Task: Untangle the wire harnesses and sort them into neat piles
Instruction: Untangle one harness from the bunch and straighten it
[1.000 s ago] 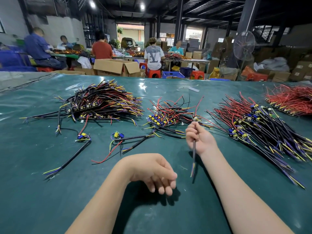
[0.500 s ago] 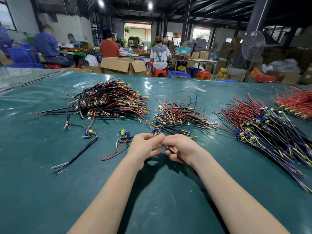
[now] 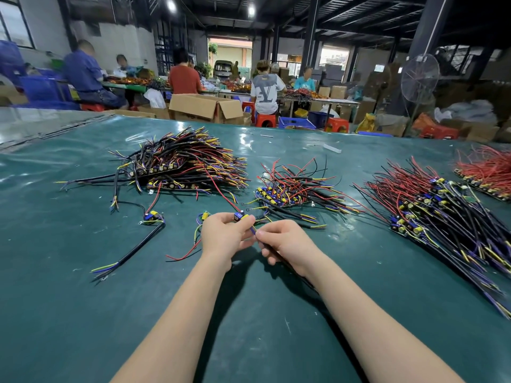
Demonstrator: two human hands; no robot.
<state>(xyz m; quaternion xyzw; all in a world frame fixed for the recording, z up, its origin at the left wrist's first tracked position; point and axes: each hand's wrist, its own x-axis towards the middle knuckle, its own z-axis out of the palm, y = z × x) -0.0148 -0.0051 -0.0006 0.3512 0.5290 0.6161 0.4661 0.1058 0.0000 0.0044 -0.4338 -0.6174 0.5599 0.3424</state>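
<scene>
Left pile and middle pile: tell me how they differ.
The left pile is larger and taller; the middle pile is smaller and flatter. Long black cables trail leftward from the left pile; thin red wires curl up from the middle pile. Both lie on the green table and hold wires with small connectors.

Our left hand (image 3: 221, 236) pinches the blue-and-yellow connector end of one wire harness (image 3: 240, 217) just above the green table (image 3: 249, 313); our right hand (image 3: 284, 244), close beside it, grips the same harness's black cable, which runs back under the wrist; a loose harness (image 3: 139, 244) lies apart to the left; beyond the hands sit a big black-and-yellow pile (image 3: 188, 164) and a small middle pile (image 3: 293, 189); a long right pile (image 3: 442, 214) and a red pile (image 3: 486, 172) lie further right; behind the table we see a cardboard box (image 3: 204, 106), a standing fan (image 3: 419, 76) and seated workers.
</scene>
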